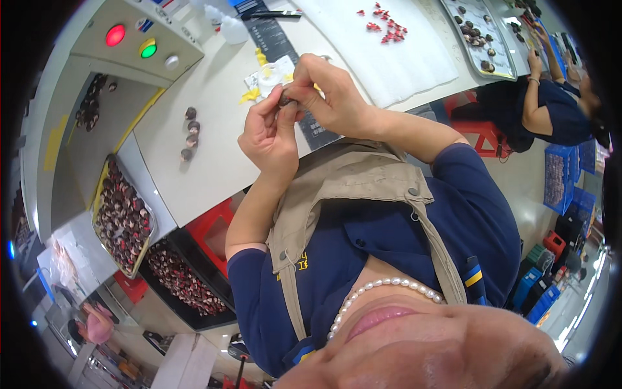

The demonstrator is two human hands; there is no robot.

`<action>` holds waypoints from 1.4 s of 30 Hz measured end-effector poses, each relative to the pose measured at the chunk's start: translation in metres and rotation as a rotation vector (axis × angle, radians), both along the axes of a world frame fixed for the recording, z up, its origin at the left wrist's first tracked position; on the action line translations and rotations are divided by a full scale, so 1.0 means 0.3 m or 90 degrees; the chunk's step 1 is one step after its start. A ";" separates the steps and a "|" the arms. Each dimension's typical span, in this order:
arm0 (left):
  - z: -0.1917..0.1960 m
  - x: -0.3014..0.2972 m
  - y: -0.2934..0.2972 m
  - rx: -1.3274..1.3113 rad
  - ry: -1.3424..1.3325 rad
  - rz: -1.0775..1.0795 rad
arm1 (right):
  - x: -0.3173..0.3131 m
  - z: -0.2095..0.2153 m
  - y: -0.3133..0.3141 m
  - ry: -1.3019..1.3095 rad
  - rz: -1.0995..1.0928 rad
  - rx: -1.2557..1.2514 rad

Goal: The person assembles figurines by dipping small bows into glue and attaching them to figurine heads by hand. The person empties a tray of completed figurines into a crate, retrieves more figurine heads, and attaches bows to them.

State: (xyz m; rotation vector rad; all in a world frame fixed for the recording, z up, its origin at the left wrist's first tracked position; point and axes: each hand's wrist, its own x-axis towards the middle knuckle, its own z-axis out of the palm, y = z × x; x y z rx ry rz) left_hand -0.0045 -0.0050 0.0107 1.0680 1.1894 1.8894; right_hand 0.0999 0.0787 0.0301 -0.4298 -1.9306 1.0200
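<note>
1. Far left: grey box (180,53) with one red-lit and one green-lit button; dark round pieces (91,107) in its opening.
2. Below it: yellow-edged tray (153,223), full of dark round pieces, some with red showing.
3. Beside that, lower: black bin (217,320), filled with dark and red pieces.
4. White table (214,152): short row of dark round pieces (192,133), apart from the hands.
5. Left hand (271,137): fingers and thumb pinched on a small dark piece (285,98), held up over the table's near edge; mostly hidden by fingers.
6. Small clear dish (267,76) just beyond the hands, yellow tape near it.
7. Right hand (329,92): fingertips closed in at the same piece, exact grip can't tell.
8. White sheet (369,74): cluster of small red pieces (391,29).
9. Far right: metal tray (501,70) with dark pieces; seated co-worker (557,107) near.
</note>
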 end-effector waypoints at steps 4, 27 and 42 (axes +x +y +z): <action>0.027 0.018 0.017 -0.007 0.043 -0.002 | 0.054 0.037 0.054 -0.013 0.008 0.085; -0.006 -0.866 -0.214 -0.427 0.639 0.325 | 0.207 -0.117 0.527 -0.473 -0.261 0.114; -0.013 -0.521 -0.086 -0.254 0.134 0.016 | 0.133 -0.030 0.244 -0.154 0.116 -0.428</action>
